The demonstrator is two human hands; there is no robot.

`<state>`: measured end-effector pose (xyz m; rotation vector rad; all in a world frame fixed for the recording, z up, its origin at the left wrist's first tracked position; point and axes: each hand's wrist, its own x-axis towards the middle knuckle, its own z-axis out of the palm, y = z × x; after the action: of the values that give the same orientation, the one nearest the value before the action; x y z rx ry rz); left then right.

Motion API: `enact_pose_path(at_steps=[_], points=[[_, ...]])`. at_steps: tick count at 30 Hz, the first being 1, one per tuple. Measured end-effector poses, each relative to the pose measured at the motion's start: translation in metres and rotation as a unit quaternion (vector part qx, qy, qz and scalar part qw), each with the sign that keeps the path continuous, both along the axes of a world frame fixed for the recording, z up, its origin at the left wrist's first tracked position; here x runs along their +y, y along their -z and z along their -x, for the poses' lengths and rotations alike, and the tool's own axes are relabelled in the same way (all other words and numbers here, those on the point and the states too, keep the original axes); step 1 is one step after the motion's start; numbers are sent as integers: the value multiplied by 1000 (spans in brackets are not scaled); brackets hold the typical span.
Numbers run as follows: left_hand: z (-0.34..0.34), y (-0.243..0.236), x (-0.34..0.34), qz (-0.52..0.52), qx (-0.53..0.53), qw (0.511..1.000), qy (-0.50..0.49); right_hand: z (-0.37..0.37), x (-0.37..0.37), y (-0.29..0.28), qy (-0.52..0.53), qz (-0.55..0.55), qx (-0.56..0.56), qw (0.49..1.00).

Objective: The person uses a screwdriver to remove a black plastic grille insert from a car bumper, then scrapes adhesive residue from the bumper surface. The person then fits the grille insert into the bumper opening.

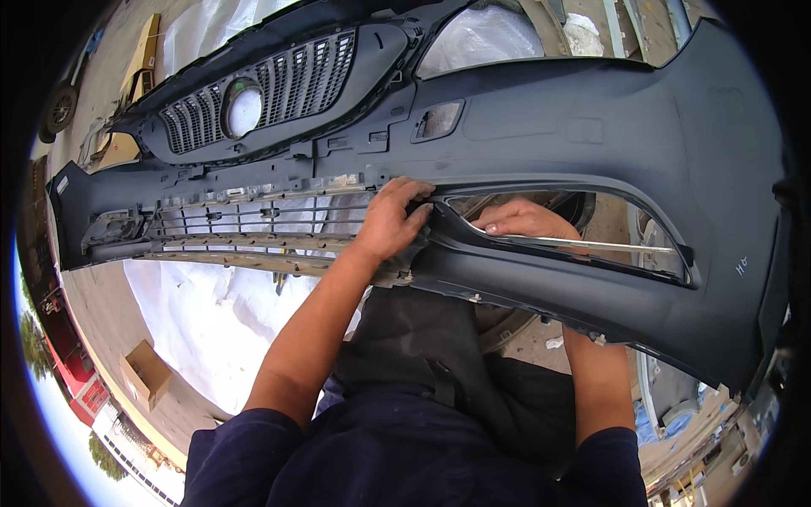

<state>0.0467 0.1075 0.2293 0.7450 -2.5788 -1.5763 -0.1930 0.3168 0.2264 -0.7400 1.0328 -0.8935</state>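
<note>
A large dark grey car bumper cover (524,127) lies across in front of me, inner side facing up. My left hand (395,218) is closed on it where the slatted lower grille (245,218) meets the long side opening, fingertips and thumb curled at the edge. From beneath, my right arm passes behind the bumper, and my right hand (525,220) shows inside that opening. Its fingers close on a thin shiny trim strip (591,245) running along the lower edge of the opening. Part of the right palm and wrist is hidden by the bumper.
A grille with vertical slats (300,78) and a round centre hole sits at the far left. White plastic wrap (211,329) covers ground below the bumper. An open cardboard box (146,374) stands at left; a wheel (61,110) shows at the upper left edge.
</note>
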Motion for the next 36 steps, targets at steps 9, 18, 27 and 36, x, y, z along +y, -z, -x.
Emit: enact_pose_path(at_steps=[9, 18, 27, 36], points=[[30, -37, 17, 125, 154, 962, 189, -36, 23, -19, 236, -194, -105, 946], [32, -44, 27, 113, 110, 944, 289, -64, 38, -34, 416, -156, -160, 881], [37, -32, 29, 118, 117, 933, 319, -76, 87, -56, 619, 50, -289, 729], [36, -29, 31, 123, 112, 936, 310, -97, 88, -97, 731, 7, -233, 641]])
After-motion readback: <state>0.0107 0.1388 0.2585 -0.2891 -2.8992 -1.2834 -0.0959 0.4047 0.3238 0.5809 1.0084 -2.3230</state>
